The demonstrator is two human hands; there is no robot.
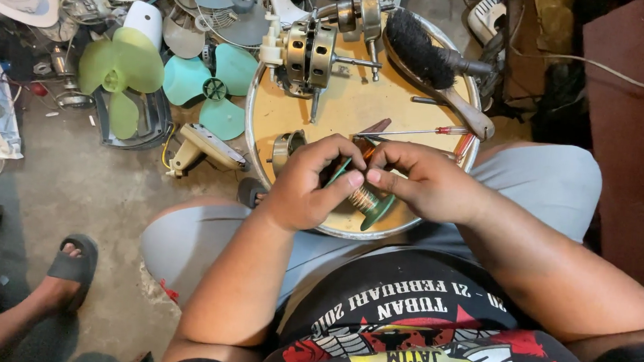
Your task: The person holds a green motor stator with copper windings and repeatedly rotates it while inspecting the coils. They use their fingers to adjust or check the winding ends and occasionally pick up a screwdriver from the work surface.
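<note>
green wire spool (371, 203) | copper-wound; tilted | on round tray's near edge; partly hidden

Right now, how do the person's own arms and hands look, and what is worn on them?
Both arms are bare down to the hands: no sleeves reach the forearms, and no gloves, watch or rings show on the left hand or the right hand. The nails are short. The person wears a black printed T-shirt and light grey shorts.
</note>
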